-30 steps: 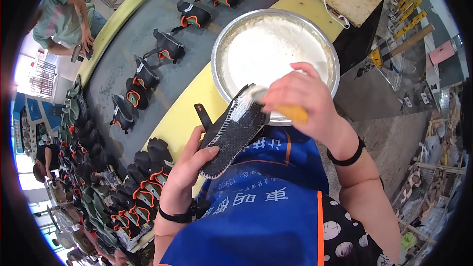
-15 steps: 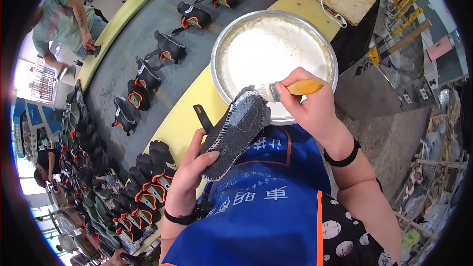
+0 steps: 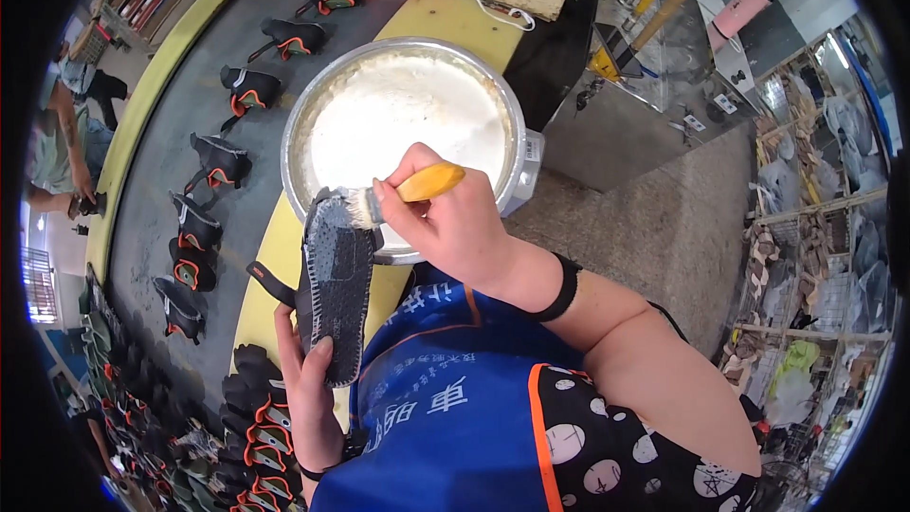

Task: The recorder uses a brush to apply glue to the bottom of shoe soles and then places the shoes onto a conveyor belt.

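Observation:
My left hand (image 3: 311, 403) grips a black shoe upper (image 3: 339, 275) near its lower end, thumb on the stitched sole. The sole faces up, ringed with pale whipstitching, and a strap juts out to its left. A brush (image 3: 429, 182) with a yellow handle is pinched in my right hand (image 3: 453, 228). Its pale bristles touch the right edge of the sole near the far end, where the surface looks wet and glossy. Just beyond both hands stands a wide metal basin (image 3: 518, 147) of thick white liquid.
A grey conveyor belt (image 3: 156, 218) with yellow edging carries a line of black-and-orange shoe uppers (image 3: 251, 90). More uppers (image 3: 265, 436) are piled at lower left. Another person (image 3: 66, 152) works across the belt. Wire shelves (image 3: 806, 313) with bagged items stand at right.
The view has swung right, so everything appears shifted left. The shoe upper now points more straight away from me. The brush has moved from the sole's far tip to its right edge.

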A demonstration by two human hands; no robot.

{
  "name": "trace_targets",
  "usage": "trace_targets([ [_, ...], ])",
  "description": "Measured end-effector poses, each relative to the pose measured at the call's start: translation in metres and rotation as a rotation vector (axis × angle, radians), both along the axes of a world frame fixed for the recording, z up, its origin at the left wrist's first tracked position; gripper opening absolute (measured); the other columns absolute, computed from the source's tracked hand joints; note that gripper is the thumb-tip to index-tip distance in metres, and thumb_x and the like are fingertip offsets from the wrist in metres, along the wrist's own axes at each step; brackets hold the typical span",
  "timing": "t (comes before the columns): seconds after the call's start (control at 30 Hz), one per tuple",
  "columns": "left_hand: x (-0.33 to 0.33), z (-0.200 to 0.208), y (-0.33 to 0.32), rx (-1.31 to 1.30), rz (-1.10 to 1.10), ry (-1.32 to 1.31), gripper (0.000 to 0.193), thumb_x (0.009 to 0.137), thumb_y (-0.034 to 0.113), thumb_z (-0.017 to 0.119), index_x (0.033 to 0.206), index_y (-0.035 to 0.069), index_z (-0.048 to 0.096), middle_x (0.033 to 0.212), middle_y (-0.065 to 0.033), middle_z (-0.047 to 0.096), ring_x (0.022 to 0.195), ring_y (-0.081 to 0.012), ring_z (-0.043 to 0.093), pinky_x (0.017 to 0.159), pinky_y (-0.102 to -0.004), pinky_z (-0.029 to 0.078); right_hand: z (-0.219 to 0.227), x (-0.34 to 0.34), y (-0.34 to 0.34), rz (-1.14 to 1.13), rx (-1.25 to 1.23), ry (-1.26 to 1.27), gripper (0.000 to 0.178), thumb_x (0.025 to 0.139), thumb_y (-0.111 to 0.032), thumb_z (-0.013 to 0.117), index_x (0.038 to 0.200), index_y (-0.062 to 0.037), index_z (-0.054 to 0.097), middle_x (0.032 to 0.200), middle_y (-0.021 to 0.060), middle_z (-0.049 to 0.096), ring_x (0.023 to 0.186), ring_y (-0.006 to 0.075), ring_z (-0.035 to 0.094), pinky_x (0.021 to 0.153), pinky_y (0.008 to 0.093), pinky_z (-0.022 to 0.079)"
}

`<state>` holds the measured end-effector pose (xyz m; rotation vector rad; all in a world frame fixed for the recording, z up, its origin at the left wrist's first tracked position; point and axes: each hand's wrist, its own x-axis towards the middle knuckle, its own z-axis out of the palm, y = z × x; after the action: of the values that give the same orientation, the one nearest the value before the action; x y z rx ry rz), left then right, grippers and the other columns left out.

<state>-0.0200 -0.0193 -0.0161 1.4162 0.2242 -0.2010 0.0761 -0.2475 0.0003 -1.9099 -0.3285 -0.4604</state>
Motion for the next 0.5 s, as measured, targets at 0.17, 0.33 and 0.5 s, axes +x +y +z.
trace_targets([
  [0.17,0.004,-0.011,0.002,-0.036,0.106,0.055,0.067,0.082,0.025,0.057,0.14,0.001,0.034,0.125,-0.0194,0.059,0.107,-0.0238,0.066,0.085,-0.0315,0.055,-0.006,-0.016,0.006,0.073,0.093,0.005,0.017,0.091,-0.01,0.066,0.08,-0.0034,0.054,0.061,0.0097,0.055,0.051,0.0234,0.057,0.05,0.0332,0.043],
  [0.33,0.008,-0.012,0.008,-0.207,0.057,0.009,0.067,0.087,0.018,0.06,0.142,0.0,0.025,0.124,-0.021,0.059,0.108,-0.0244,0.063,0.091,-0.0342,0.052,0.001,-0.03,0.011,0.172,0.321,0.028,0.012,0.09,-0.002,0.067,0.081,-0.0029,0.058,0.07,0.0027,0.056,0.057,0.0087,0.052,0.053,0.0247,0.04],
  [0.5,0.007,-0.007,0.009,-0.07,-0.047,0.047,0.068,0.084,0.019,0.058,0.143,0.002,0.029,0.128,-0.0215,0.059,0.113,-0.026,0.064,0.095,-0.0339,0.051,0.009,-0.019,0.011,0.299,0.12,0.074,0.015,0.09,-0.004,0.066,0.079,-0.0029,0.055,0.066,0.0036,0.054,0.054,0.0085,0.051,0.05,0.0251,0.038],
])
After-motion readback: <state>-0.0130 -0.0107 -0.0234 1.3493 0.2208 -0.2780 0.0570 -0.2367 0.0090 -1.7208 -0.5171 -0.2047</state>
